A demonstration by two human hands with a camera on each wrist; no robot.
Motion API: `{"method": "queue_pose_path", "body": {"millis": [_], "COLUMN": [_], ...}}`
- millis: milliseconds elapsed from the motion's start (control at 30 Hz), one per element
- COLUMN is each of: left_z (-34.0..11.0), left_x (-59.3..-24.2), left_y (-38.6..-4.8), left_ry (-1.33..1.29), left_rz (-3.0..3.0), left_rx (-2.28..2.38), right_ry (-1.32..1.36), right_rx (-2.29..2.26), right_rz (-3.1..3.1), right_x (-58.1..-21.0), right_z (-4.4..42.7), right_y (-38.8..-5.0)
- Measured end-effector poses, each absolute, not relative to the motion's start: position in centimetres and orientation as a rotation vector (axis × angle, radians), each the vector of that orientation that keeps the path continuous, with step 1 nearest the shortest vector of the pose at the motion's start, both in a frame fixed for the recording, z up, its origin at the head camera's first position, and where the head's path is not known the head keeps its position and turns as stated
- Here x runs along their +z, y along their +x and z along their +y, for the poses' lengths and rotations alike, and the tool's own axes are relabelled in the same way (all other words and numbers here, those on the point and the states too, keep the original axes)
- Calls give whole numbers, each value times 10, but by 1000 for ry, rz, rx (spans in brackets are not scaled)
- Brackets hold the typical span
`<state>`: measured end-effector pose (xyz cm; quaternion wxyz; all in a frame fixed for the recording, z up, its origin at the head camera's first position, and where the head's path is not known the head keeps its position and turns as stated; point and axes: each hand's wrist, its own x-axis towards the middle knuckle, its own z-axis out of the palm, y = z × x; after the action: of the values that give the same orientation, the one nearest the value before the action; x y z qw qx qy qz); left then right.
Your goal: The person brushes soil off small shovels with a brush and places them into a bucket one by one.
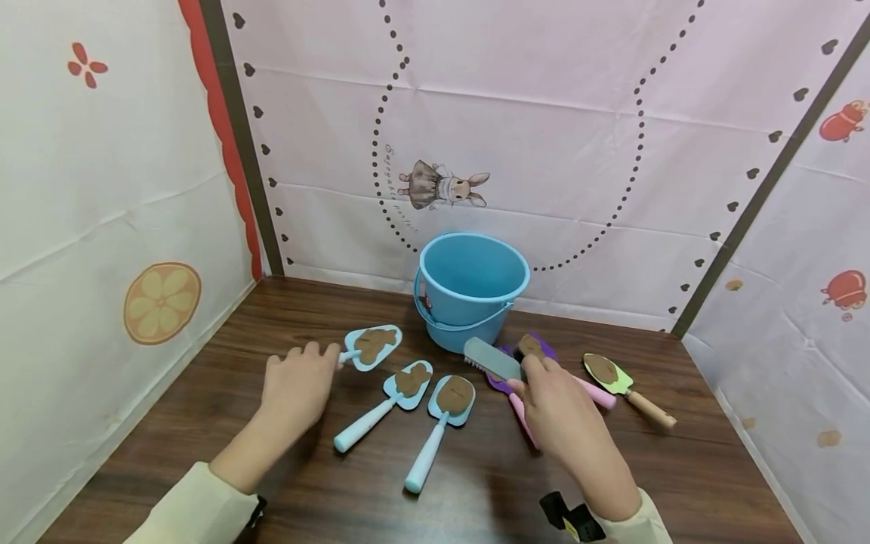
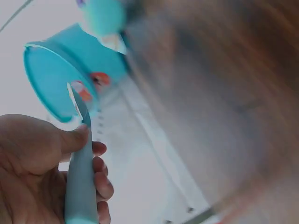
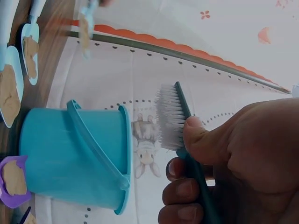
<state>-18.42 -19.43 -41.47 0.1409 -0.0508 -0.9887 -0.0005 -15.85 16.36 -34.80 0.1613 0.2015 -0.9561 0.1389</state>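
Cream sleeves (image 1: 197, 506) come in at 7 and 5 o'clock in the head view, a black strap (image 1: 571, 518) by the right wrist. The left hand (image 1: 297, 385), at 8 o'clock, has its fingers curled round the handle of a pale-blue shovel (image 2: 81, 186). The right hand (image 1: 564, 412), between 4 and 5, grips a brush (image 1: 491, 360), its head pointing to 10.

Taking the upright blue bucket (image 1: 469, 310) as the clock's centre, the held shovel's blade sits at 8. Two more blue shovels lie on the wooden table (image 1: 489, 483): the middle shovel (image 1: 367, 423) at 7, the near shovel (image 1: 425, 459) at 6. A green trowel (image 1: 639, 408) lies at 4. Purple-and-pink shovels (image 1: 598, 394) lie near 5, partly hidden by the right hand and brush. These blades carry brown patches (image 1: 455, 395). Patterned cloth (image 1: 544, 166) hangs behind.

From above, the left hand mostly hides its handle; the left wrist view shows thumb and fingers wrapping it, plus a red sticker (image 2: 100, 78) on the bucket. The right wrist view shows the white bristles (image 3: 170, 116) side-on.
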Motion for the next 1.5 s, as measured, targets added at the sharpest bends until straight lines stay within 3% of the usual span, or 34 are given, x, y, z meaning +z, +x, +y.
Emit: {"method": "queue_pose_path", "body": {"millis": [600,1500], "left_z": [-83,-74], "left_x": [-390,-400], "left_y": [-169,-171], "left_ry": [-387,-348], "left_rz": [-2457,-2385], "left_rx": [-101,-133], "right_ry": [561,351], "right_rx": [199,157], "right_rz": [-2681,-2515], "right_x": [-366,-393], "right_z": [134,127], "right_y": [-159,-175]}}
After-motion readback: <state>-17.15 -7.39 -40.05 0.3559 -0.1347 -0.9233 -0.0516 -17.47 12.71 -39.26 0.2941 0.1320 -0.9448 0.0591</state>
